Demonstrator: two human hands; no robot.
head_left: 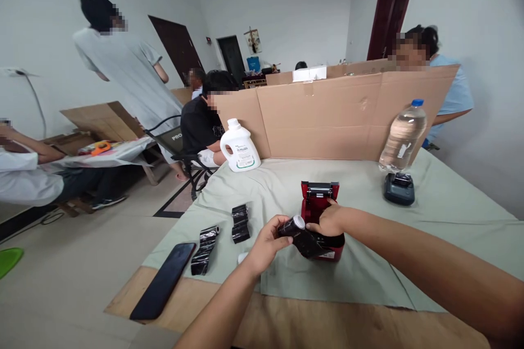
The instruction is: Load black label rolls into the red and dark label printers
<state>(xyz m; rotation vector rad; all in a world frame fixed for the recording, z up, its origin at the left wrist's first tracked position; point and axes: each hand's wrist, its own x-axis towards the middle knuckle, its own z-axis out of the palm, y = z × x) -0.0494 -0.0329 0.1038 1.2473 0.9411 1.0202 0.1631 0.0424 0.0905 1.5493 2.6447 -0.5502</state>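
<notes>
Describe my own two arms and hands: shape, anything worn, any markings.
The left hand and right hand are ungloved. The left forearm and right forearm each widen away from a narrower wrist and are uncovered where they show clearly, with no sleeve, watch or bracelet. No rings or markings stand out, though finer details are too small to tell.

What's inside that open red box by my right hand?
Part of its dark red interior shows below the raised lid. Much of the rest is covered by your right hand and the black strip from the roll in your left hand, so I can't tell what's there.
</notes>
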